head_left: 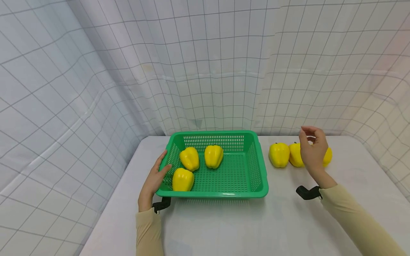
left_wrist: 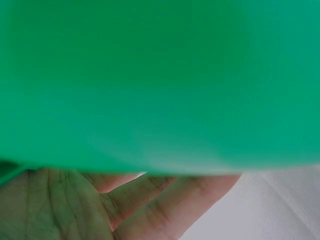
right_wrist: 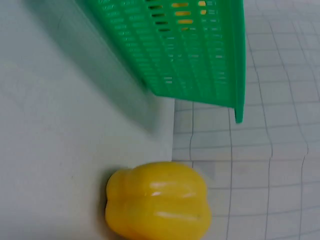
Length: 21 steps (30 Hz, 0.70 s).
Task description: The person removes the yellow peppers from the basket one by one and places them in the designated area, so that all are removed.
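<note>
A green plastic basket (head_left: 262, 170) stands on the white table. Inside it lie three yellow bell peppers: one near the front left (head_left: 183, 180), one behind it (head_left: 189, 159) and one toward the back middle (head_left: 214, 156). My left hand (head_left: 154, 179) holds the basket's left rim, thumb over the edge and fingers along the outside; in the left wrist view the rim (left_wrist: 160, 120) hides the fingertips. My right hand (head_left: 313, 151), loosely curled around nothing, hovers over more yellow peppers right of the basket, partly covering them. One pepper (right_wrist: 157, 201) shows in the right wrist view.
A row of yellow peppers stands at the table's back right, with the leftmost pepper (head_left: 279, 155) a short way from the basket. White gridded curtains (head_left: 208, 71) hang behind and beside the table (head_left: 217, 227). Black wrist mounts (head_left: 308, 192) are strapped on both arms.
</note>
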{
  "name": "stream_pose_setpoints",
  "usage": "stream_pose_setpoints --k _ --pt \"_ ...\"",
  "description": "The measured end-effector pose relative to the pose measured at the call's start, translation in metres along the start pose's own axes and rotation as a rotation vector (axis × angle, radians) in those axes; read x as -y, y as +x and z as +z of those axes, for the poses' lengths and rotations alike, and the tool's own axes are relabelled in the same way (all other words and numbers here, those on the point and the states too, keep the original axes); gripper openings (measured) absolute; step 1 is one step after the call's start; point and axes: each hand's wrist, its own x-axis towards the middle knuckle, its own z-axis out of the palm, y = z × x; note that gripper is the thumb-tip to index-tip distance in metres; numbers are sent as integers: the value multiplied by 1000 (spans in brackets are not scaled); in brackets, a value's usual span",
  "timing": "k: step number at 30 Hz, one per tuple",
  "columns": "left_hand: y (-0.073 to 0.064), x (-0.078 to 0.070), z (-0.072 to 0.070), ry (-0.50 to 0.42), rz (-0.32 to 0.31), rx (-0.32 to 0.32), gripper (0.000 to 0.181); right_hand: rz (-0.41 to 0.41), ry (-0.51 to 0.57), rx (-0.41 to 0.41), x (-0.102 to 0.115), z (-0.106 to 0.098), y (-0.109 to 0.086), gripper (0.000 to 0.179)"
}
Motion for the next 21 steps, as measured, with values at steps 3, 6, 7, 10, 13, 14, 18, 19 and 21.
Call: stream_pose_setpoints --k 3,6,7,10,13,14,18,19,21 --pt "0 0 0 4 3 0 61 -15 28 71 26 7 -5 17" --pt "0 0 0 4 1 0 61 -23 50 145 41 14 -9 16" --pt "0 0 0 4 1 1 61 -26 57 165 45 16 -10 16" --pt "0 0 0 5 0 1 61 -39 79 213 54 22 -13 16" --pt "0 0 0 6 1 1 61 -52 101 262 62 29 -16 16" --pt "0 0 0 6 1 1 61 -54 110 281 64 31 -17 15" --pt "1 0 0 7 0 2 61 -77 135 358 68 42 -21 14" --pt "1 0 0 7 1 2 61 -82 141 375 66 45 -22 14" --pt "1 0 0 7 2 2 61 -91 148 408 61 51 -23 12"
